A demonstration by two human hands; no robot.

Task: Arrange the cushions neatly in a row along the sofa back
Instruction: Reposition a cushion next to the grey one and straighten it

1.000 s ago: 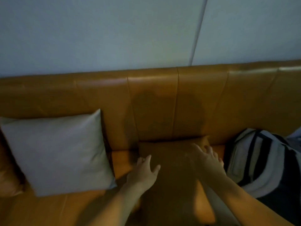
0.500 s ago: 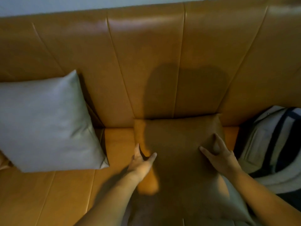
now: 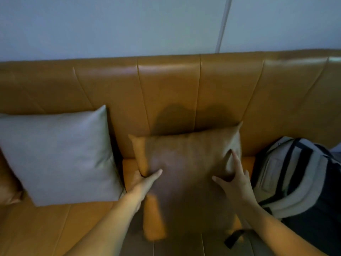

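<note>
A brown cushion point(image 3: 186, 154) is tilted up off the seat of the orange leather sofa point(image 3: 166, 89), its top edge leaning toward the sofa back. My left hand point(image 3: 145, 180) grips its left edge, thumb on the front face. My right hand point(image 3: 234, 180) holds its right side, index finger stretched up over the front. A grey cushion point(image 3: 59, 154) leans upright against the sofa back to the left, a small gap away from the brown one. At the far left edge, part of another tan cushion point(image 3: 8, 185) shows behind the grey one.
A grey backpack with dark stripes point(image 3: 299, 174) lies on the seat right of the brown cushion, one strap point(image 3: 234, 239) trailing forward. A pale wall point(image 3: 129, 24) rises behind the sofa. Bare seat point(image 3: 55, 228) shows in front of the grey cushion.
Both hands went from hovering over the flat brown cushion to gripping its sides, and its far edge has lifted up toward the sofa back. The camera view tilted down, then back up.
</note>
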